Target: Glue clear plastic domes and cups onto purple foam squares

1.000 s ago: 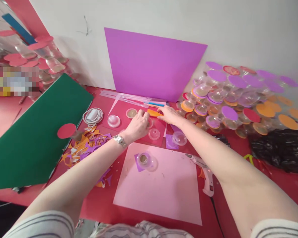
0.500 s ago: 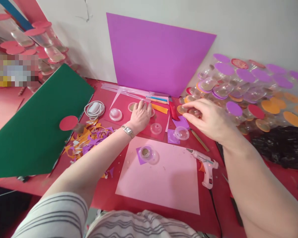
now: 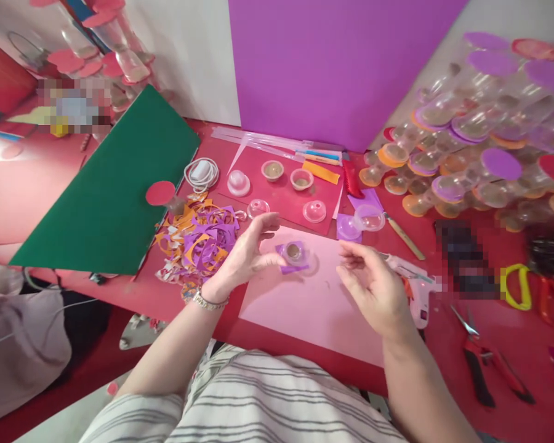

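Observation:
My left hand point(image 3: 252, 252) is open, thumb and fingers apart, just left of a small clear plastic cup point(image 3: 294, 251) that stands on a purple foam square. Nothing shows in its grasp. My right hand point(image 3: 373, 283) is open too, its fingers loosely curved and empty, over the right side of the pink sheet point(image 3: 305, 314). Partly behind it lies a white hot glue gun point(image 3: 418, 289). Two clear cups with sandy contents, one cup point(image 3: 272, 171) left of the other point(image 3: 301, 179), stand farther back. Clear plastic domes point(image 3: 314, 211) sit near them.
Foam scraps point(image 3: 203, 240) are heaped at left beside a green board point(image 3: 120, 191) and a coiled white cable point(image 3: 201, 175). Many hourglass-shaped clear pieces point(image 3: 471, 123) with coloured discs are stacked at right. Pruning shears point(image 3: 484, 357) and a craft knife point(image 3: 404, 235) lie nearby.
My left hand has come back from the sandy cups toward the pink sheet. My right hand has drawn back from the stacked pieces to beside the glue gun. The view has shifted.

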A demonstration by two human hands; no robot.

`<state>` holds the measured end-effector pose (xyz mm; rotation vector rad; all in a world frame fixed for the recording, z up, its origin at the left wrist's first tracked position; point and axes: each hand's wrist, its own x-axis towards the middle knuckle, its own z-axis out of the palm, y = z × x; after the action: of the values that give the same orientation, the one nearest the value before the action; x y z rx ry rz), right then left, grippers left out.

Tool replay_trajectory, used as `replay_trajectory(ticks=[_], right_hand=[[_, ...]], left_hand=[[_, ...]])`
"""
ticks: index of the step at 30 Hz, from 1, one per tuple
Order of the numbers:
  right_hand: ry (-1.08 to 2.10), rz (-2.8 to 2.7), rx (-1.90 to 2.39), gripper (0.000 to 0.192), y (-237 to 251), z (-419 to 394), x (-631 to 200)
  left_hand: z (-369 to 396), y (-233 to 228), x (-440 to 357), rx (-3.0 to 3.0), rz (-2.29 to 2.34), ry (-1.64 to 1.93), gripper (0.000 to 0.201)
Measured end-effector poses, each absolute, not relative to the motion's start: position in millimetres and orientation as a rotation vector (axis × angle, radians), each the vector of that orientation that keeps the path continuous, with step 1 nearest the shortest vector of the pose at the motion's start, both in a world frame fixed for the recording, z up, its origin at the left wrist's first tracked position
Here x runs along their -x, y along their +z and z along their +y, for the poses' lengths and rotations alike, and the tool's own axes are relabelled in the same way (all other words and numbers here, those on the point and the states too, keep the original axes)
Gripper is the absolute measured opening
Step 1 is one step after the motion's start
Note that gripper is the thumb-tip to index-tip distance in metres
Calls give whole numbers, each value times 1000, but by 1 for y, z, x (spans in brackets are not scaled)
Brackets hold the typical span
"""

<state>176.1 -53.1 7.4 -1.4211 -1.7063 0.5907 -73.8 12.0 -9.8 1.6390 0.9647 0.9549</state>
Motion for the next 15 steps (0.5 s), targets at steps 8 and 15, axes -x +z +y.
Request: replay_trajectory(ticks=[8,15], right_hand=[[463,-1930,1287,74,-12,-36,-135],[407,-1878,1313,69,-32,-34,-129]], left_hand=[[9,-15,47,-1973,1117,600,85],[5,-23,40,-1844,1216,700,73]])
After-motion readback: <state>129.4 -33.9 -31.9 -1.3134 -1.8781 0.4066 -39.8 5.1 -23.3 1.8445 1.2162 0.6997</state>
